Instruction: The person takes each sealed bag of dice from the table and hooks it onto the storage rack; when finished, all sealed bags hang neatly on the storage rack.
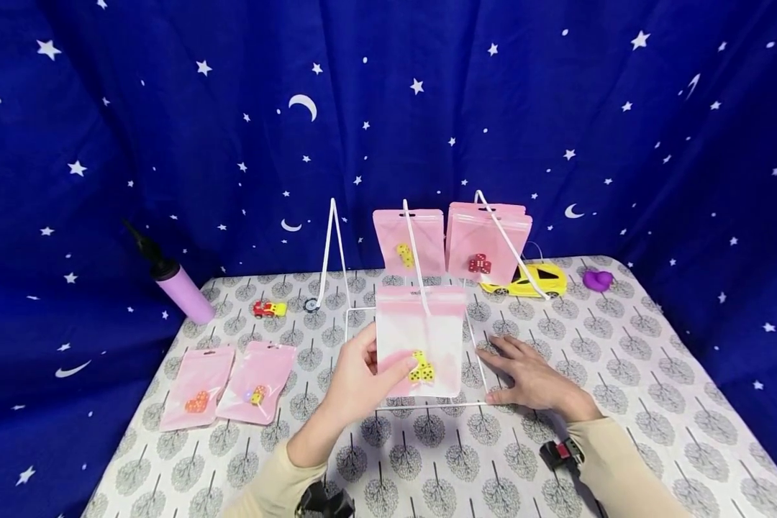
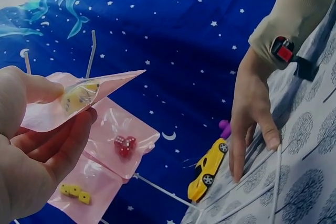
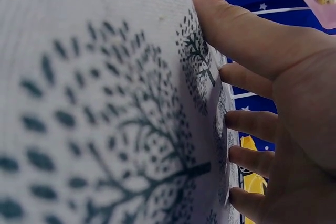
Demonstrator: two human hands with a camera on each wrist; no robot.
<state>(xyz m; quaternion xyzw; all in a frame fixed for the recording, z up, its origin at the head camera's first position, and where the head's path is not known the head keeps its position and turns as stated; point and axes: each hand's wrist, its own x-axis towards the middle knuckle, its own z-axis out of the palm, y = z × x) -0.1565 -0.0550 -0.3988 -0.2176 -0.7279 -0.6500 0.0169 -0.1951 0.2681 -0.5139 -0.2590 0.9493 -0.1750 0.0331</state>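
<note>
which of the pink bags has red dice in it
The pink bag hanging on the rightmost hook of the white rack, beside the yellow toy car. The other hanging bag and the one held in the left hand hold yellow dice.

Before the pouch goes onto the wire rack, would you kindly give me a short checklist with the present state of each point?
1. Left hand pinches the pink pouch with yellow dice: ok.
2. Right hand rests flat on the tablecloth, fingers at the wire rack's base: ok.
3. Dice sit at the held pouch's bottom: ok.
4. Pouch's hang hole lined up with a rack peg: cannot tell.
5. Pouch seal closed: cannot tell.
6. Two pouches lie on the tablecloth at left, unhung: not ok.
</note>
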